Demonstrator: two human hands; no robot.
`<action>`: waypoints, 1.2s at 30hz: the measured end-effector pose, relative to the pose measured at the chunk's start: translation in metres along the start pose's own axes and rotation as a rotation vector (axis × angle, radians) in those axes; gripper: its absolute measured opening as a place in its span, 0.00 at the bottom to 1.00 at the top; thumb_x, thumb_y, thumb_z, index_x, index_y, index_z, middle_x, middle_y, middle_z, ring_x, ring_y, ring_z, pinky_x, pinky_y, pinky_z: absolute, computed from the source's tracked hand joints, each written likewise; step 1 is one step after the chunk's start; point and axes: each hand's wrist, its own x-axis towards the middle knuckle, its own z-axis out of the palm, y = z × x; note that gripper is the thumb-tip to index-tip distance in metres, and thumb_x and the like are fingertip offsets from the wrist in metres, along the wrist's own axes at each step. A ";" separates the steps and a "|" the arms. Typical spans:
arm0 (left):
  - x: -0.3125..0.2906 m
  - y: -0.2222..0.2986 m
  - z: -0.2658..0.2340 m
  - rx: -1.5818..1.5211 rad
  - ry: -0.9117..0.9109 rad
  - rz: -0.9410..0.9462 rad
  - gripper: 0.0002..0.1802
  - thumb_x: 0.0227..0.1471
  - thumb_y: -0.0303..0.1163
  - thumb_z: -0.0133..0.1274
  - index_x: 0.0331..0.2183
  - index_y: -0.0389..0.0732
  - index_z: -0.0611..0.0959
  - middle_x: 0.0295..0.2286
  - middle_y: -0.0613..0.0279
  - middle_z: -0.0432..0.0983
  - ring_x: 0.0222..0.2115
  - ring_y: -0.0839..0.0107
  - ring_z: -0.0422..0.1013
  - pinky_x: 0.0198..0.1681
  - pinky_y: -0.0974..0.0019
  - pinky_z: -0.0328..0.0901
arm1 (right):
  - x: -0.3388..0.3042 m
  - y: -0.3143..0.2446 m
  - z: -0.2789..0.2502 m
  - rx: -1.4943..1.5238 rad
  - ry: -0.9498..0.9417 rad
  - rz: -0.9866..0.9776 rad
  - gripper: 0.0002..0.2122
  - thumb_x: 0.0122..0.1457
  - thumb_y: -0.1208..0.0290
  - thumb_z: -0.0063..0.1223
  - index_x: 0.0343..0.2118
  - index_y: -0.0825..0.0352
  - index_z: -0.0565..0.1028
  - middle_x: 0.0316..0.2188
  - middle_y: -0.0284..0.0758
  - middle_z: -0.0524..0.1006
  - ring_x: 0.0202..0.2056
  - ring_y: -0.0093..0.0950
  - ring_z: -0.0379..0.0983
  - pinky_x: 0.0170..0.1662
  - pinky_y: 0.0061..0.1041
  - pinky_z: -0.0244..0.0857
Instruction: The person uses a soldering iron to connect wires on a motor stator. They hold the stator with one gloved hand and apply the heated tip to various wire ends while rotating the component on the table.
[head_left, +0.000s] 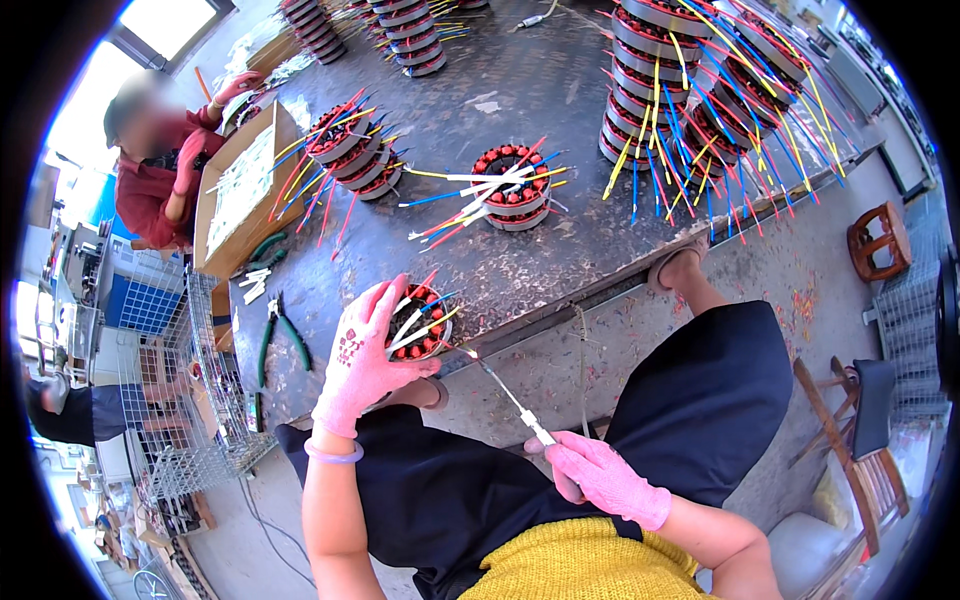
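Observation:
My left hand [362, 350], in a pink glove, grips a small motor stator [418, 349] at the near edge of the table. Red windings ring the stator, and red, blue, yellow and white-sleeved leads stick out of its top. In my right hand [608, 478], also gloved in pink, is a soldering iron [533, 421] with a long thin metal shaft. Its tip points up and left, close to the stator's right side; whether they touch I cannot tell. Farther back on the table sits another stator [515, 190], white-sleeved leads crossed over its top.
Green-handled pliers [288, 335] and short white sleeves [256, 284] lie left on the dark table [450, 130]. Stacked stators [355, 150] stand behind, with taller stacks [650, 85] back right. A co-worker [160, 165] is beside a cardboard box [255, 185]. A wooden stool [880, 243] stands right.

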 end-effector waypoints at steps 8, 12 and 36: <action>0.001 0.001 0.000 0.014 0.003 -0.005 0.56 0.28 0.43 0.73 0.59 0.38 0.67 0.53 0.48 0.66 0.54 0.49 0.63 0.59 0.54 0.58 | 0.000 0.002 -0.002 -0.049 -0.001 -0.026 0.16 0.70 0.64 0.40 0.53 0.68 0.71 0.18 0.24 0.64 0.20 0.14 0.59 0.25 0.17 0.54; 0.000 -0.001 0.001 0.021 0.002 -0.002 0.56 0.28 0.43 0.73 0.59 0.38 0.67 0.54 0.48 0.66 0.54 0.49 0.63 0.59 0.54 0.58 | 0.001 0.004 -0.003 -0.045 -0.004 -0.026 0.16 0.70 0.64 0.40 0.53 0.68 0.71 0.19 0.24 0.64 0.20 0.13 0.59 0.25 0.17 0.55; 0.001 0.002 0.000 -0.006 0.006 -0.002 0.56 0.27 0.42 0.73 0.59 0.38 0.67 0.53 0.49 0.67 0.53 0.49 0.64 0.58 0.53 0.58 | 0.003 0.008 -0.002 0.050 -0.011 -0.011 0.16 0.70 0.64 0.40 0.53 0.69 0.71 0.18 0.24 0.64 0.20 0.13 0.59 0.24 0.16 0.53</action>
